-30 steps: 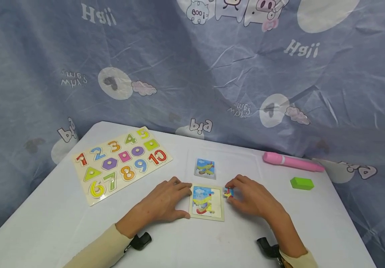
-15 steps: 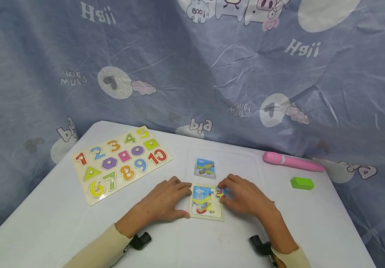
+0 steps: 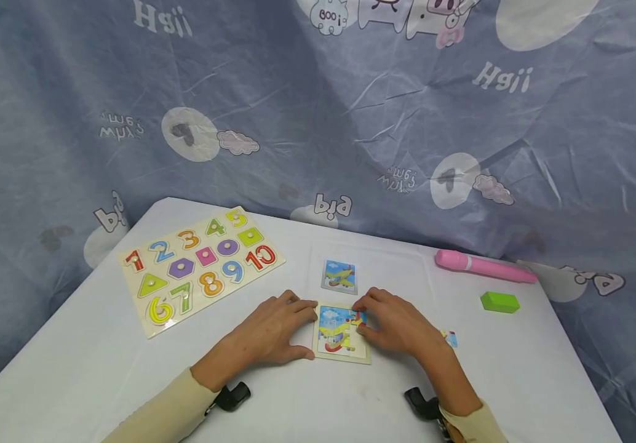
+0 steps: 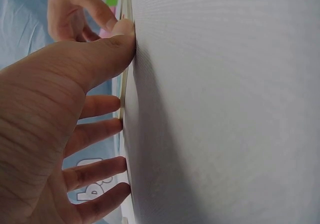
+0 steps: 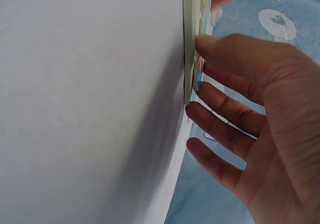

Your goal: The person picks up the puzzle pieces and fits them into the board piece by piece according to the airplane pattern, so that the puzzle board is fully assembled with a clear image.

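Observation:
A small wooden puzzle board (image 3: pixel 341 359) with an airplane picture lies before me, its left part filled and its lower right bare. My left hand (image 3: pixel 274 329) touches the board's left side, thumb at the near corner and fingertips farther up; in the left wrist view its fingers are spread and fairly straight. At the upper right of the board, my right hand (image 3: pixel 398 326) pinches a puzzle piece (image 3: pixel 357 320) between thumb and fingers, the piece over the recess. Its other fingers hang beside the board's edge in the right wrist view. Another puzzle piece (image 3: pixel 451 339) lies right of the right forearm.
Behind the board lies a small airplane picture card (image 3: pixel 339 277). A number and shape puzzle board (image 3: pixel 224 284) sits at the left. Toward the back right are a pink marker-shaped stick (image 3: pixel 484 267) and a green block (image 3: pixel 499 302). A patterned cloth (image 3: pixel 318 123) hangs behind the table.
My right hand has moved left with the puzzle piece, from beside the board to over its upper right part. The loose piece by the forearm has come into sight. My left hand stays put.

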### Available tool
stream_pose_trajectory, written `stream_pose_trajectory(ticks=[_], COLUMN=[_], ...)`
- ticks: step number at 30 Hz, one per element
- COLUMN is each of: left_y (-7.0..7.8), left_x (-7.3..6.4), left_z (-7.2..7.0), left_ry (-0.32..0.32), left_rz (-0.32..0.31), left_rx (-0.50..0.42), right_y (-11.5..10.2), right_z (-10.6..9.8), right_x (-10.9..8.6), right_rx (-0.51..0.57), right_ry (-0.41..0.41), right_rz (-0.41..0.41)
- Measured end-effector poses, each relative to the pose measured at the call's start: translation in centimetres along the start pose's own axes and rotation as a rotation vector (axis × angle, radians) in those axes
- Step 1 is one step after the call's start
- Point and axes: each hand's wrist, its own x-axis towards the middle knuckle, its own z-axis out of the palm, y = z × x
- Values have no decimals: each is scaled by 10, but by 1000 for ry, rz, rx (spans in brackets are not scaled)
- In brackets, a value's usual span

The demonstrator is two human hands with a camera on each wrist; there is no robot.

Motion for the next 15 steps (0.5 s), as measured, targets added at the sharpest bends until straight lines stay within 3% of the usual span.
stream_pose_trajectory(ticks=[15], left_y=[0], left_x=[0], left_z=[0], left_ry=[6], left_rz=[6], left_rx=[3], right_y=[-4], right_z=[0], right_x=[2], right_rx=[5], right_ry=[-11], right_rz=[15])
